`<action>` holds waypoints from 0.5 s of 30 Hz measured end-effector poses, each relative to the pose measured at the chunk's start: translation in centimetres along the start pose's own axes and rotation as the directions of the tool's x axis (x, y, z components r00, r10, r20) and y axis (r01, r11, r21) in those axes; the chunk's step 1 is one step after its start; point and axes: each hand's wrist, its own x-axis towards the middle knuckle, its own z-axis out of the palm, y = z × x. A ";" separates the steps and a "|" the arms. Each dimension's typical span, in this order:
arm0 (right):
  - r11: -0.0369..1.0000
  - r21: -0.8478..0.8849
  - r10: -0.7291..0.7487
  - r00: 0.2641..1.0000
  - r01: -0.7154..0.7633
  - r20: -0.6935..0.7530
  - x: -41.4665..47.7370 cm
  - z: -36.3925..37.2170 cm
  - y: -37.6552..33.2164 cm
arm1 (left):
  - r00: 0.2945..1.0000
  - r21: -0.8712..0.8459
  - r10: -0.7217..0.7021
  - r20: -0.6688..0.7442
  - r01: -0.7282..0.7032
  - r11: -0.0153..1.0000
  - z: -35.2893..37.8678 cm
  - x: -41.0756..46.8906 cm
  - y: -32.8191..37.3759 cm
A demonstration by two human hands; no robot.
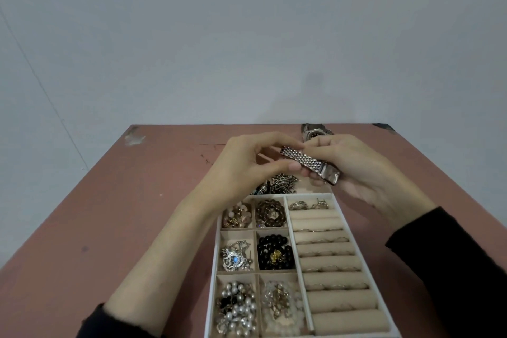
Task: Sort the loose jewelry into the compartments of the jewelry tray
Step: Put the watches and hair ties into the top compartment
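Tray (296,195) below the grip, near full: beads, pearls and brooches in six small compartments, rings in the roll rows. Probably left to sort: held watch (304,160), chain tangle (282,182) just beneath the grip, second watch (315,132) beyond it. Left hand (247,170) pinching the band's free end, right hand (354,164) curled round the case end. Long axis slanting far-left to near-right.

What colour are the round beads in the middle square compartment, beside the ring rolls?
The beads are black, with a gold charm among them; head view.
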 end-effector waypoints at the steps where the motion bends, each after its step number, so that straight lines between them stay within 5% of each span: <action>1: 1.000 0.013 0.019 0.999 -0.019 0.031 0.0 -0.1 0.0 | 1.000 -0.022 -0.003 -0.018 0.002 1.000 0.0 0.0 0.0; 6: 0.997 0.001 0.069 0.980 -0.071 0.187 0.4 -0.8 -0.1 | 0.968 -0.004 -0.071 -0.240 0.072 0.997 -0.2 0.4 -1.0; 10: 0.974 -0.211 -0.080 0.996 0.085 0.030 0.4 -1.0 0.4 | 0.957 0.078 -0.135 -0.257 0.160 0.984 0.2 0.6 -1.7; 13: 0.857 -0.489 -0.224 0.972 0.163 -0.069 0.2 -1.0 0.9 | 0.971 0.261 -0.131 -0.200 0.182 0.948 1.0 0.6 -2.0; 15: 0.689 -0.697 -0.299 0.954 0.197 -0.027 0.5 -1.1 1.1 | 0.976 0.421 -0.110 -0.189 0.182 0.889 1.3 0.5 -2.1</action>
